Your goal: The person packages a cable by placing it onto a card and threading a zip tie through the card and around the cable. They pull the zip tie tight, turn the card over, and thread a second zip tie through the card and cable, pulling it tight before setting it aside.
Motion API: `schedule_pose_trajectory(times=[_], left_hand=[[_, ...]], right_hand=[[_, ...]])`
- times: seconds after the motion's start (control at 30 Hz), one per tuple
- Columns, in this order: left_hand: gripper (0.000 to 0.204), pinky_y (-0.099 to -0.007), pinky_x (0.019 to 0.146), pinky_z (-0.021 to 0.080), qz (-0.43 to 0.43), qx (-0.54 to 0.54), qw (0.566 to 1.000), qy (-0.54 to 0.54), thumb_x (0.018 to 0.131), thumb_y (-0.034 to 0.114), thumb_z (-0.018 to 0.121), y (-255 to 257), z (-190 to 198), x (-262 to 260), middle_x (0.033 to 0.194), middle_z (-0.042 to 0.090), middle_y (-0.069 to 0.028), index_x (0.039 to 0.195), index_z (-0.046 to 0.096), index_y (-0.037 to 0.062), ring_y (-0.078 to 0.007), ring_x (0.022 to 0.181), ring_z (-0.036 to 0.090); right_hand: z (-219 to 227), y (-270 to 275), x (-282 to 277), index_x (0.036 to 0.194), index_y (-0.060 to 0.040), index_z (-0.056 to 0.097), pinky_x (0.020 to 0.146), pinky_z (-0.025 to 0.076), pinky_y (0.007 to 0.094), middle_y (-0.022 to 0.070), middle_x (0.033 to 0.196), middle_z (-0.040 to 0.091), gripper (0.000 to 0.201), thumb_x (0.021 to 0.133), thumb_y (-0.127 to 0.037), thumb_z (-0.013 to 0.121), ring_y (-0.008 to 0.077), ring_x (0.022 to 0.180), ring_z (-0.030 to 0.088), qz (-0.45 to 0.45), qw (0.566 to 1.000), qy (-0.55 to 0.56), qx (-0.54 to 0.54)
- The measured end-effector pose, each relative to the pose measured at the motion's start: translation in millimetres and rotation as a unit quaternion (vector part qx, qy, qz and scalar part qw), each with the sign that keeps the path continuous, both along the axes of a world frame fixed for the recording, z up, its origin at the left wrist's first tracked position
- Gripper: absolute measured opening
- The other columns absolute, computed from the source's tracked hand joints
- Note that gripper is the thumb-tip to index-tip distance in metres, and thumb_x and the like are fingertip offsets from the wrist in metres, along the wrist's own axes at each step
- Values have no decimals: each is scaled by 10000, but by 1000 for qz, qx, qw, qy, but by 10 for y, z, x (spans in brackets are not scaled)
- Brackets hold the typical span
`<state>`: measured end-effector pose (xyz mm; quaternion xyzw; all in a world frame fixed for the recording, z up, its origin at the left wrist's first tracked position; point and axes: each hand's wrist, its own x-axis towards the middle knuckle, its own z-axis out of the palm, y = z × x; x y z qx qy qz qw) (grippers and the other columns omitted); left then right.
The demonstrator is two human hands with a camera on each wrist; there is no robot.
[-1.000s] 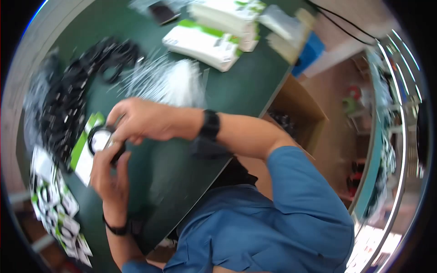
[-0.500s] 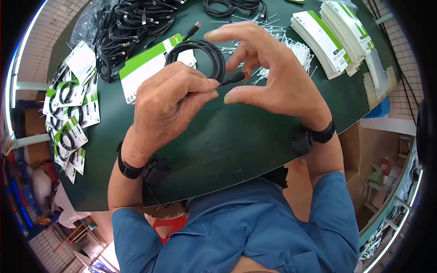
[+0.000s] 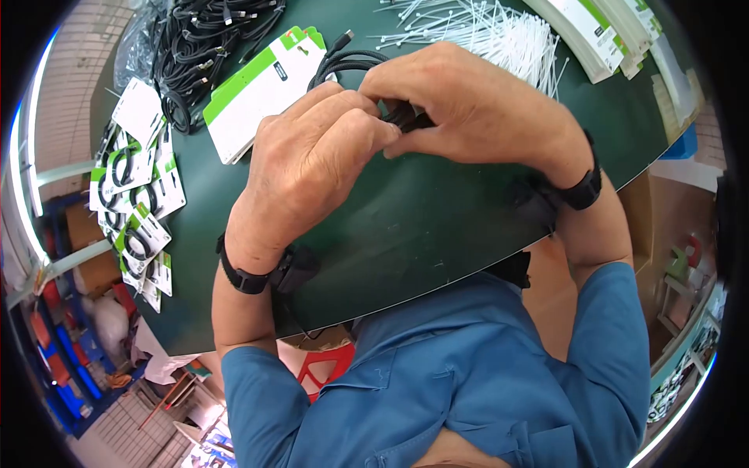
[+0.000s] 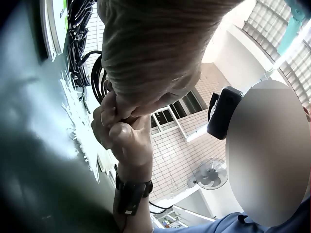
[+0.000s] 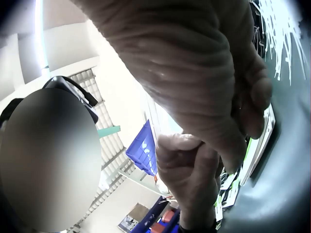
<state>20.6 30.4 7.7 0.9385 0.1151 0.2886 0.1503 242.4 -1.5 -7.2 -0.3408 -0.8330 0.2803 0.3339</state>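
Observation:
A coiled black cable (image 3: 349, 62) is held just above the green table (image 3: 406, 226), over a green-and-white card (image 3: 261, 86). My left hand (image 3: 343, 132) grips the coil's near side with curled fingers. My right hand (image 3: 437, 101) closes over the same spot, fingers and thumb pinching the cable where it meets the left hand. The grip point and the plug are hidden by the knuckles. The left wrist view has the left hand (image 4: 146, 58) above the right hand (image 4: 126, 136), with the cable (image 4: 97, 77) looping behind. In the right wrist view the right hand (image 5: 194, 73) fills the frame above the left hand (image 5: 189, 170).
Loose black cables (image 3: 211, 35) are heaped at the far left. White zip ties (image 3: 488, 31) lie spread at the far middle. A stack of cards (image 3: 605, 39) stands at the far right. Packaged cables on cards (image 3: 136, 195) line the left edge.
My right hand, spread beside the coil half a second ago, has closed onto the cable against the left hand. Both hands and the coil sit lower over the card.

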Motion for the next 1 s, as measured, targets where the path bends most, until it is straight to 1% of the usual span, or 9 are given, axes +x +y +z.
schedule_pose_trajectory(times=[0.17,0.27,0.33,0.6,0.67,0.73,0.87,0.93,1.0], left_hand=[[247,-323,619,512,-23,-3,1000,5,695,-58,797,32,0,-8,873,698,-127,908,696,15,-260,729,662],[216,-343,543,511,-34,-6,999,-24,696,3,772,69,-3,-13,862,660,-61,879,692,86,-236,717,652],[227,-345,569,518,-47,-8,999,-3,690,9,783,83,13,-32,898,673,-66,889,705,86,-245,737,666],[197,-329,618,523,-38,-23,999,-5,700,-43,758,124,135,-129,914,696,-122,878,748,40,-253,748,685],[201,-355,530,489,-31,16,999,1,692,9,766,152,148,-162,901,661,-31,848,686,106,-225,727,653],[191,-366,543,491,-17,24,1000,-4,696,8,765,155,163,-176,888,650,-21,832,670,104,-223,741,648],[245,-354,688,530,-22,-55,997,53,647,-23,825,193,202,-267,997,700,-105,857,726,57,-263,846,683],[243,-333,755,549,-31,-200,979,4,673,-14,851,197,233,-277,1033,714,-106,880,739,46,-247,907,693],[245,-319,856,550,19,-168,986,-12,709,-29,850,281,358,-356,1146,717,-142,926,743,10,-221,1009,688]], right_hand=[[1,-18,86,1084,-4,667,639,534,261,68,890,655,324,789,-8,800,131,726,660,31,988,106,-112],[289,-25,213,1178,22,617,795,560,278,127,982,743,333,903,-64,783,168,884,711,88,972,70,-207],[237,61,202,1121,27,613,739,550,273,112,919,733,300,886,-47,783,141,828,702,126,945,132,-270],[235,-16,138,1070,-12,662,577,534,278,86,862,713,271,828,-39,781,157,629,652,11,986,107,-131],[263,-28,98,1036,-23,677,587,528,296,90,862,722,257,813,-46,802,179,646,665,-8,983,101,-153],[169,5,68,1004,-31,688,602,521,317,101,867,723,245,795,-55,816,222,672,679,-20,997,72,-7],[73,38,-4,1016,-33,705,656,536,353,96,895,714,255,789,-59,818,295,764,692,-22,993,79,83],[55,27,-29,1003,-38,709,664,540,360,93,902,706,238,790,-54,814,297,778,693,-26,994,78,75],[31,29,-46,991,-43,710,659,537,359,93,886,695,228,790,-56,816,294,766,689,-30,993,82,82]])
